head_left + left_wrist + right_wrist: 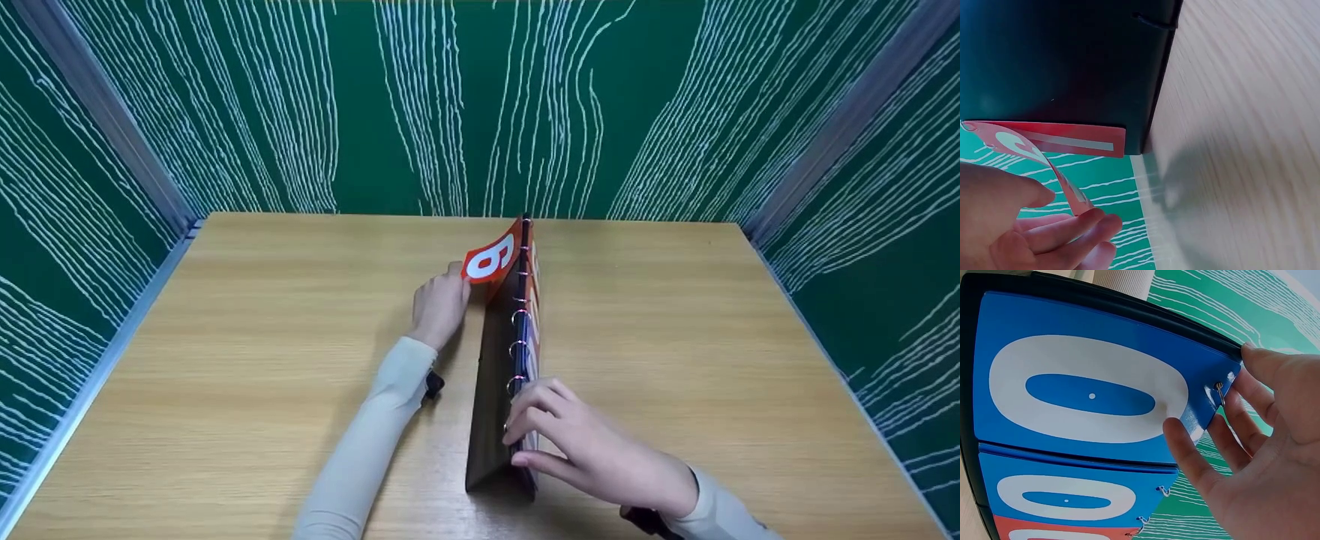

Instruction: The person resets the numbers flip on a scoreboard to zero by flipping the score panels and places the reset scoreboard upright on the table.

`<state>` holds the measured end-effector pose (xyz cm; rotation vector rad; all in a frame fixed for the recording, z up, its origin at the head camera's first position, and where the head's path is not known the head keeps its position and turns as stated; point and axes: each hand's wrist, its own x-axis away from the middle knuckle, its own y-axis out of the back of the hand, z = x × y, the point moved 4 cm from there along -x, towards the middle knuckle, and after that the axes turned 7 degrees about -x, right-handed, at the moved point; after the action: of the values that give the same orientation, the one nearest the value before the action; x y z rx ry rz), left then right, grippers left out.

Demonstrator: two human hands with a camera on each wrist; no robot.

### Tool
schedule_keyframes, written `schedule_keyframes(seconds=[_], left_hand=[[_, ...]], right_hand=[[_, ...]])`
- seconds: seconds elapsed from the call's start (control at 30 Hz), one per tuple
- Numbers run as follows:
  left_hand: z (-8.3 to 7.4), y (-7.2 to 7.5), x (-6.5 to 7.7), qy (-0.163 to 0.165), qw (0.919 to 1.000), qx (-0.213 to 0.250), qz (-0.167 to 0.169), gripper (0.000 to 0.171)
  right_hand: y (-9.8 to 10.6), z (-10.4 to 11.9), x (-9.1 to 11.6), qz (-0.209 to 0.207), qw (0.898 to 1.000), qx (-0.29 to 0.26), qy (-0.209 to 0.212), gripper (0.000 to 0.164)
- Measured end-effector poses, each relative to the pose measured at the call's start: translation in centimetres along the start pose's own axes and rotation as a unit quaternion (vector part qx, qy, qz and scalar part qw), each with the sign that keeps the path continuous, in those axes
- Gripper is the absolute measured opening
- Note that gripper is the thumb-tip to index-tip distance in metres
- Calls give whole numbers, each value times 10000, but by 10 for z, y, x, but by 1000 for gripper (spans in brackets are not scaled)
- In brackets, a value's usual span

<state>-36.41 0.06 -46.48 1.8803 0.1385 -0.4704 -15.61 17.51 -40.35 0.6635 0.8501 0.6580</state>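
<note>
A tabletop flip scoreboard (495, 397) stands like a tent on the wooden table, its dark back to the left and number cards on metal rings along its top. My left hand (440, 304) holds the free end of a red card with a white digit (491, 259), bent out over the back at the far end. In the left wrist view my fingers (1081, 233) curl behind that card's edge, the thumb close to its other side. My right hand (592, 442) grips the near top edge. In the right wrist view, one finger touches the blue zero card (1089, 430) and others reach behind it.
A second blue zero card (1067, 517) and a red card (1067, 534) hang beside the first. The wooden table (300, 300) extends on both sides of the scoreboard. Green walls with white lines (480, 112) rise behind and at the sides.
</note>
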Motion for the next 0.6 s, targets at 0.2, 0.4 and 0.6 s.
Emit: schedule_keyframes(seconds=[0.2, 0.4, 0.6], left_hand=[[2, -3, -1, 280, 9984, 374, 324, 23], [1, -4, -2, 370, 9968, 624, 325, 23], [3, -3, -3, 608, 9938, 895, 245, 28]], right_hand=[[0, -1, 0, -16, 10000, -3, 17, 20], [0, -1, 1, -5, 10000, -18, -22, 20], [0, -1, 0, -2, 10000, 7, 7, 18]])
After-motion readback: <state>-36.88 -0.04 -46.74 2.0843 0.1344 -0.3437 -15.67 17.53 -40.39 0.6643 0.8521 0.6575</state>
